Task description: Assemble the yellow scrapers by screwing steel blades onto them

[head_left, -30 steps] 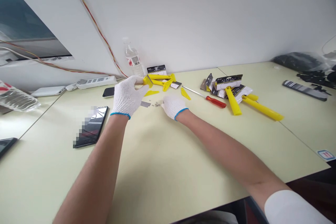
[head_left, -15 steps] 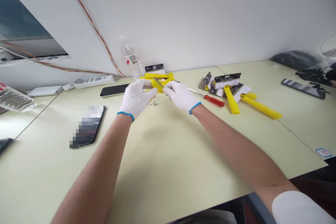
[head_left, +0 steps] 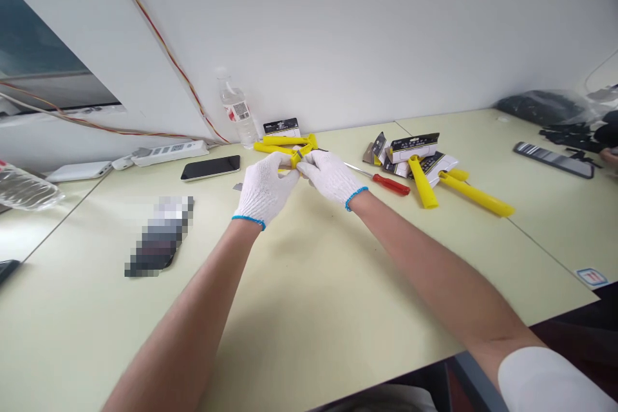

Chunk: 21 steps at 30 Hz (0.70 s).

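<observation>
Both my hands wear white knit gloves and meet above the middle of the pale table (head_left: 309,309). My left hand (head_left: 267,189) is closed on a small yellow scraper part (head_left: 300,154) with a grey blade edge. My right hand (head_left: 329,176) pinches the same part from the right. Behind them lie more yellow scraper handles (head_left: 284,140) by the wall. Most of the held part is hidden by the gloves.
A red-handled screwdriver (head_left: 386,183) lies to the right, beside a pile of yellow scrapers and cards (head_left: 425,170). A black phone (head_left: 210,167), a power strip (head_left: 168,152), a water bottle (head_left: 234,109) and a pixelated dark object (head_left: 159,238) sit left. Another person's hand (head_left: 609,156) shows far right.
My right hand rose from the small bits on the table and joined my left hand on the yellow part. Both hands drifted slightly right and closer together.
</observation>
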Each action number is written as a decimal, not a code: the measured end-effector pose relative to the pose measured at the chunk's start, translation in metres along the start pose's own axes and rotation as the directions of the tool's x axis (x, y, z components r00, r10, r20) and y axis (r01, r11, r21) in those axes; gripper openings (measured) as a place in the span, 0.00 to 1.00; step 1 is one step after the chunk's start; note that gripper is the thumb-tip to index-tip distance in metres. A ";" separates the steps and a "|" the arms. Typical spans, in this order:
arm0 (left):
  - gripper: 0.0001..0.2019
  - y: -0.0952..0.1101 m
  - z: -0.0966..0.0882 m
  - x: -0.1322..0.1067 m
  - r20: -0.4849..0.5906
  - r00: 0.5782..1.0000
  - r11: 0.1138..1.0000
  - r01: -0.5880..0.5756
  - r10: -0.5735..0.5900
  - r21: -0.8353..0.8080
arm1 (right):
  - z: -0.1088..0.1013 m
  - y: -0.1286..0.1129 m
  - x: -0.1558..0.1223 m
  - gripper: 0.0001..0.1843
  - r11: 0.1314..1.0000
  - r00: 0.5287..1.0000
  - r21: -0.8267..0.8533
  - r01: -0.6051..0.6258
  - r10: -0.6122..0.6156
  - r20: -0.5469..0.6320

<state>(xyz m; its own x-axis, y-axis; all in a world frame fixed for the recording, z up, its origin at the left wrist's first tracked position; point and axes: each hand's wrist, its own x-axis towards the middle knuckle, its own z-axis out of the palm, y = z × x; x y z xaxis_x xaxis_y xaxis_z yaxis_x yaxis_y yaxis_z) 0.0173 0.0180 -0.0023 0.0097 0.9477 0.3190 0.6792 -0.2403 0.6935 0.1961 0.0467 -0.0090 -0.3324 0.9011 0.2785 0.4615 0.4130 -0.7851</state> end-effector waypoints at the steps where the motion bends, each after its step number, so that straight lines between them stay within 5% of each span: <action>1: 0.08 0.001 0.001 -0.001 -0.006 1.000 1.000 -0.002 0.002 0.001 | 0.000 0.001 0.000 0.19 1.000 1.000 0.005 0.003 -0.003 -0.002; 6: 0.08 0.003 0.004 -0.002 -0.017 0.999 0.997 0.036 -0.037 -0.061 | 0.010 0.003 0.005 0.40 0.999 0.998 0.033 0.039 -0.037 -0.052; 13: 0.13 0.007 0.003 -0.002 0.081 0.986 0.955 0.161 -0.144 -0.251 | 0.024 0.006 0.006 0.38 0.990 0.970 0.041 0.137 -0.125 -0.209; 18: 0.11 0.013 0.001 -0.005 0.137 0.972 0.910 0.226 -0.190 -0.347 | 0.016 0.003 0.000 0.42 0.994 0.978 0.024 0.102 -0.096 -0.184; 21: 0.13 0.014 0.000 -0.007 0.164 0.967 0.879 0.245 -0.194 -0.409 | 0.012 0.002 -0.001 0.27 0.997 0.985 0.014 0.081 -0.078 -0.154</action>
<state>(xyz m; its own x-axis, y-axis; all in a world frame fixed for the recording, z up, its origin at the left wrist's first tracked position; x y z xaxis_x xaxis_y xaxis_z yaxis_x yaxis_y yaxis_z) 0.0272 0.0082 0.0054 -0.0016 0.9977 0.0681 0.2997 -0.0645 0.9519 0.1873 0.0451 -0.0180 -0.2364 0.8756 0.4212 0.4213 0.4830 -0.7676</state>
